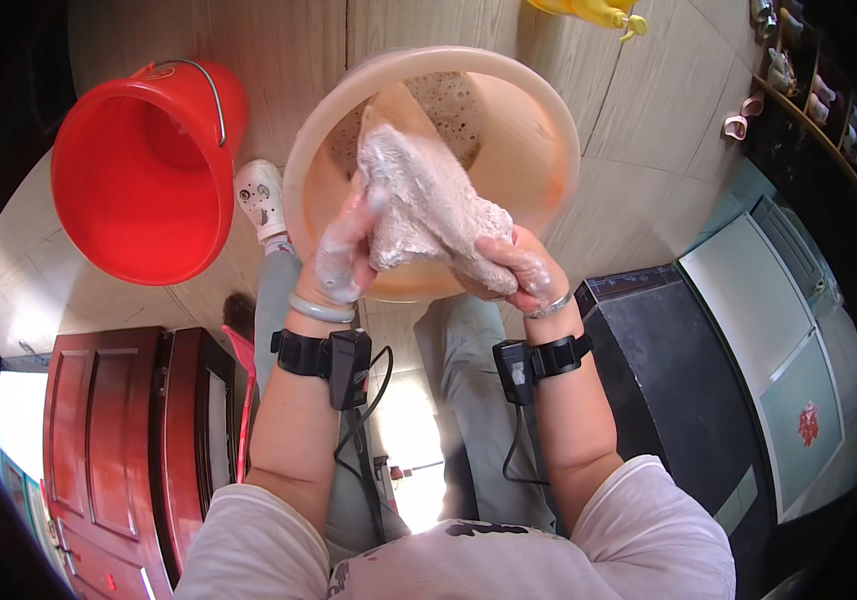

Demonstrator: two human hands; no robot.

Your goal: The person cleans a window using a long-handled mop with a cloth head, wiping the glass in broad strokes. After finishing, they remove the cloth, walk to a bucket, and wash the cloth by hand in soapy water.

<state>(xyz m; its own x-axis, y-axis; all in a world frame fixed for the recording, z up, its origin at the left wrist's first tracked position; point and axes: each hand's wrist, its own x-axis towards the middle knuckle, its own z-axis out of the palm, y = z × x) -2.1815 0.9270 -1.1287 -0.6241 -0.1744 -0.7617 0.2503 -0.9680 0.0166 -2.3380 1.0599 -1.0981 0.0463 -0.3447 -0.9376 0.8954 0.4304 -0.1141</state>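
Between my two hands a wet, pale pinkish cloth (428, 202) with a fluffy face is stretched over a large peach plastic basin (533, 112). Its far end hangs down into the basin, where foamy brownish water (447, 105) lies. My left hand (342, 251), coated in suds, grips the cloth's left edge; part of its fingers is hidden behind the cloth. My right hand (522, 270) is closed around the bunched right corner. Each wrist wears a bangle and a black strap with a small box and cable.
A red bucket (143, 187) with a metal handle stands left of the basin, close to my white clog (259, 196). Beyond the basin is a yellow pump bottle (597, 11). A pink long-handled tool (246, 390) lies near a reddish wooden door (102, 435). Shoe shelves (822, 124) are at right.
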